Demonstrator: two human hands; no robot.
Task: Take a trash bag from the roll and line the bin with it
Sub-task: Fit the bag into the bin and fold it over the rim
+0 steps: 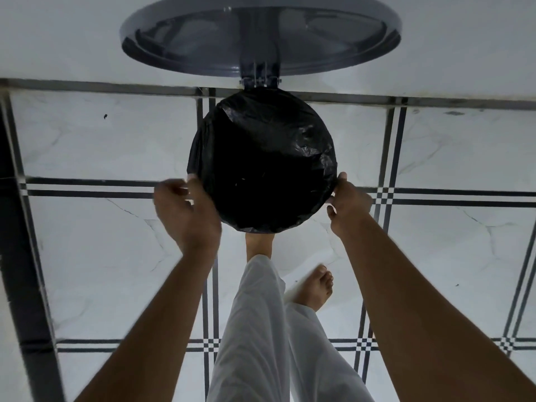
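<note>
The bag [262, 163] already sits in the bin, its black film folded out over the rim all the way round, so the bin itself is hidden under it. The step in hand looks like the last seating of the hem. The left hand [185, 210] is at the bag's left edge, thumb up against the film and fingers [171, 188] loosely curled; whether they actually pinch plastic I cannot tell, as that side is blurred. The right hand [346, 203] is at the right edge, its fingers curled in and seemingly pinching the overhang.

To do it well, draw the film down evenly on both sides at once, so the hem does not ride up opposite, and leave slack inside so the bag is not stretched taut across the mouth. Thin film tears if tugged at one spot.

The lid [261, 36] stands open on its hinge at the far side. One bare foot [259, 242] is under the near edge, probably on a pedal, the other foot [314, 287] on the tiled floor [87, 256]. Lifting that foot would likely drop the lid on the hands.
</note>
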